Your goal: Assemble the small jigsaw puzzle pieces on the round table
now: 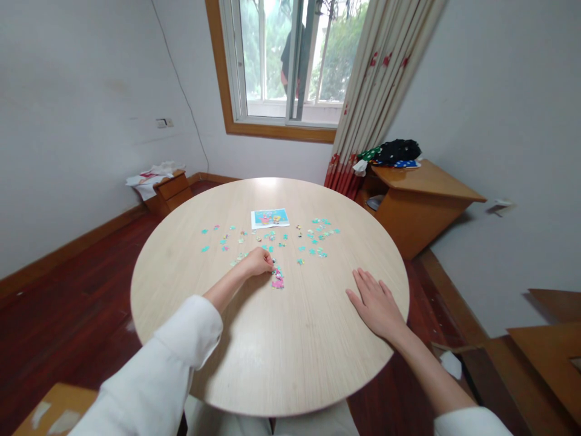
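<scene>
My left hand (pixel 258 261) is closed in a pinch on a small jigsaw puzzle piece, mostly hidden by the fingertips. Right beside it lies a small joined cluster of pink puzzle pieces (pixel 278 281) on the round wooden table (pixel 308 339). My right hand (pixel 376 303) rests flat near the table's right edge, fingers stretched out and holding nothing. Loose teal puzzle pieces (pixel 322 223) are scattered beyond both hands, with several more to the left. Behind them lies a printed picture sheet (pixel 270 218) with a pink and a yellow figure on blue.
A wooden cabinet (pixel 426 200) with dark cloths on top stands at the back right. By the left wall, a small wooden stand (pixel 172 194) bears white cloth. A person (pixel 290 60) is partly visible outside the window, beside a long curtain (pixel 376 79).
</scene>
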Available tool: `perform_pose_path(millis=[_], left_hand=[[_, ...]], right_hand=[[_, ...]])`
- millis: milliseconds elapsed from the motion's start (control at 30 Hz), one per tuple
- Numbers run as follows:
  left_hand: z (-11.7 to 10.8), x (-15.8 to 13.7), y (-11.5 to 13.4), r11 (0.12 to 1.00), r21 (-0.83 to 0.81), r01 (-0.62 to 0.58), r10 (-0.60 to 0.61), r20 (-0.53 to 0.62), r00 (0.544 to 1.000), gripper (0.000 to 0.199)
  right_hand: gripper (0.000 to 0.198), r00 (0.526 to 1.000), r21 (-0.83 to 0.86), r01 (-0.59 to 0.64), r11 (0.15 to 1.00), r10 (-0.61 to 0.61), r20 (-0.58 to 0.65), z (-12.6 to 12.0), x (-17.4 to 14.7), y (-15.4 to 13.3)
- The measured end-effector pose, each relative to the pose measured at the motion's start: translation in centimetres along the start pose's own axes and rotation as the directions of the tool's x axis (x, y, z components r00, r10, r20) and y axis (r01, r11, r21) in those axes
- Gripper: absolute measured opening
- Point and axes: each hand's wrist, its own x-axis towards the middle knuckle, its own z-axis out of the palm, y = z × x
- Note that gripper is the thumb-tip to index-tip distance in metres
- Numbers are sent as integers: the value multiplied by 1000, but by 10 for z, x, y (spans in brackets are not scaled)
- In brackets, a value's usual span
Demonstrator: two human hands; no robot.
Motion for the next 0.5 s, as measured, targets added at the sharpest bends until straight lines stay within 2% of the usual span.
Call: perform_pose_path(millis=[500], left_hand=[[-2, 0, -6, 998, -68, -13, 13, 7, 1000, 14]], right_hand=[[62, 1000, -3, -17, 1000, 17, 10, -1, 0, -1]])
